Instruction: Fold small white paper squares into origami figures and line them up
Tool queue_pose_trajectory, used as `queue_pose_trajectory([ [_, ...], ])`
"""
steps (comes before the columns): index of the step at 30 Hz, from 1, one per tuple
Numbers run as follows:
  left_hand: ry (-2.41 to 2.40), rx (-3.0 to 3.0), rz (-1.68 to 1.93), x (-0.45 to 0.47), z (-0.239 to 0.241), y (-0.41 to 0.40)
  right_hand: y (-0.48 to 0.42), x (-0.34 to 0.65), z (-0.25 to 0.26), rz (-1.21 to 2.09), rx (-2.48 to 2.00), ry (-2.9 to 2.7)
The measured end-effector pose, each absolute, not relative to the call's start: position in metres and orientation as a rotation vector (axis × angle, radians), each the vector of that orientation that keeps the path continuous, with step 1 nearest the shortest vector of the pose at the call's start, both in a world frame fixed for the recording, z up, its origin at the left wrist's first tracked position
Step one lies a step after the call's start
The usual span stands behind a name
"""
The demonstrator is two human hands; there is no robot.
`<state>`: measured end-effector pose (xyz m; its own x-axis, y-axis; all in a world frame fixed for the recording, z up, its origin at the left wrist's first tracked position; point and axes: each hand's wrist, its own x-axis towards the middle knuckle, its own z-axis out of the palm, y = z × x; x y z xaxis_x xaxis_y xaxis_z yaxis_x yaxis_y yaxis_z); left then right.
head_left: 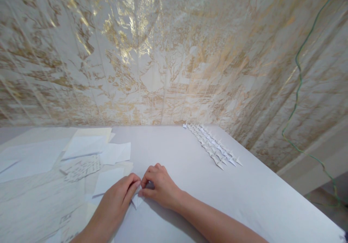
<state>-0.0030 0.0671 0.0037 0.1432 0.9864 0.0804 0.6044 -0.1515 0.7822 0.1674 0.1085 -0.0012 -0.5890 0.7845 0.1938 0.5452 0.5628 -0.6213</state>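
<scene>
A small piece of folded white paper (136, 201) is pinched between my two hands, just above the white table. My left hand (119, 196) grips it from the left, thumb and fingers pressed together. From the right, my right hand (159, 185) holds its edge with thumb and forefinger curled toward each other. The fingers cover the upper part of the paper, while a pointed end sticks out below. Several folded paper cranes (214, 147) stand in close rows farther back on the right.
Loose sheets of paper (35, 196), some with writing, spread over the left side of the table (174, 152). Behind rises a wall with a gold pattern (152, 62). A green cord (299, 76) hangs beyond the table's right edge.
</scene>
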Motion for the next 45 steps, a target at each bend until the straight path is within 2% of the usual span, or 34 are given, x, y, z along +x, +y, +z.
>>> queue_pose_trajectory([
  [9, 1.488, 1.436, 1.119, -0.003, -0.001, 0.069, 0.114, 0.170, 0.007, 0.854, -0.949, -1.965],
  [14, 1.296, 1.152, 0.992, 0.003, -0.011, 0.069, 0.112, 0.171, 0.004, 0.880, -0.880, -1.858],
  [20, 1.234, 1.056, 0.934, 0.002, 0.005, 0.066, 0.110, 0.173, 0.004, 0.979, -0.942, -1.970],
  [27, 1.269, 1.043, 0.885, -0.002, 0.004, 0.069, 0.110, 0.175, 0.010, 0.856, -0.917, -2.152],
  [37, 1.264, 1.093, 0.861, 0.004, 0.017, 0.064, 0.109, 0.175, 0.003, 0.800, -0.842, -2.139],
  [45, 1.242, 1.107, 0.889, 0.009, 0.014, 0.062, 0.104, 0.170, 0.006, 0.511, -0.904, -2.190],
])
